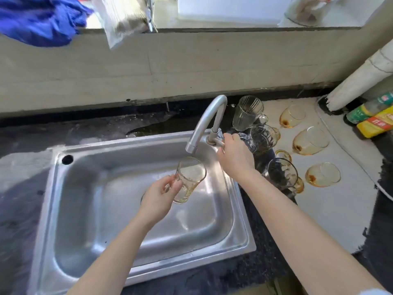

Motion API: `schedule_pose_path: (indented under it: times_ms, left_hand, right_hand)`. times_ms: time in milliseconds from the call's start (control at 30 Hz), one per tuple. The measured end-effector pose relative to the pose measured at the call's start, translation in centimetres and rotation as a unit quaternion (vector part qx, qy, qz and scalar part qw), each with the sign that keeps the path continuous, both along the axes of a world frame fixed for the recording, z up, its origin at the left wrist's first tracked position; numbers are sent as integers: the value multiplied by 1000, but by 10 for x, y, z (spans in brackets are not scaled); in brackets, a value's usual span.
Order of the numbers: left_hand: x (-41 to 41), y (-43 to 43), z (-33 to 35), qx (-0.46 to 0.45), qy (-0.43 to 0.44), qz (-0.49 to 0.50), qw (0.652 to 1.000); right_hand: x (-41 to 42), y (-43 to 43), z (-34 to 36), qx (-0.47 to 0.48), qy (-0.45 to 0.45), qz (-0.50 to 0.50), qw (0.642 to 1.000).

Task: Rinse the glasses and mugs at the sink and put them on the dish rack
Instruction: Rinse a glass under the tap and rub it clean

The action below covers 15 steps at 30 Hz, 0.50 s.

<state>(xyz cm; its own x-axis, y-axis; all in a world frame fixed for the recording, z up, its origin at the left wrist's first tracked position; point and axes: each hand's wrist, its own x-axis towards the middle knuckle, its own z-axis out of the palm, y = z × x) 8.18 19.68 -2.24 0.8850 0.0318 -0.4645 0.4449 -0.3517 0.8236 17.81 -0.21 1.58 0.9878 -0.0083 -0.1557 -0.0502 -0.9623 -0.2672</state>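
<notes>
**Glass under the spout, tap not yet running**

While my two forearms reach up from the near edge, I read the scene outward from them. My left hand (158, 198) is over the middle of the sink (89, 201), fingers curled round the lower part of an amber-tinted glass (190, 179), pinching it between thumb and fingers. The glass leans, its long axis running from its base at the near left up to its open mouth at the far right, and that mouth sits just below the faucet spout (191, 148). I see no stream of water falling.

A little farther and to the right, my right hand (235, 155) is closed on the tap lever (219, 143) at the base of the faucet. So the coming move turns on this line: spout straight above the rim, rim tipped toward it, left hand nearer the glass, right hand nearer the valve. I judge that opening the lever is the step in hand.

Farther right, on the dark counter just beside the sink, stand three clear mugs (247, 112). Beyond them, on a pale mat (340, 201), four amber glasses (311, 141) lie on their sides, well apart from one another. I cannot pick out a dish rack.
</notes>
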Motion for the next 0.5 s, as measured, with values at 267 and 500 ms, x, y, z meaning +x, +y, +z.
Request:
schedule_pose_path:
  times_ms: [267,500]
  left_hand:
    - [12,2,-9,-16,14,54,998]
    - [11,1,-8,-31,25,70,997]
  right_hand:
    - [45,5,-21,-207,38,82,974]
    - [47,3,-20,-224,29,136,965]
